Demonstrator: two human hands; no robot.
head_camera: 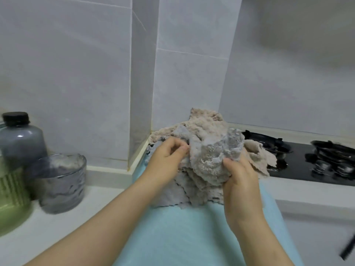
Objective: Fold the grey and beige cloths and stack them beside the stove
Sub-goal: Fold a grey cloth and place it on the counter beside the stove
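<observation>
A crumpled heap of grey and beige cloths (207,131) lies on a light blue towel (178,233) spread over the counter, just left of the black stove (299,164). My left hand (169,158) pinches a fold of cloth on the heap's left side. My right hand (240,181) grips a bunched grey cloth (221,150) lifted at the heap's front right. Beige cloth edges (257,154) hang over the stove's left side. Lower cloths in the heap are partly hidden.
A dark-capped grey bottle (21,139), a glass tumbler (61,181) and a green container (11,198) stand on the white counter at the left. A tiled wall corner (142,112) rises behind the heap. Black burner grates (334,150) sit at the right.
</observation>
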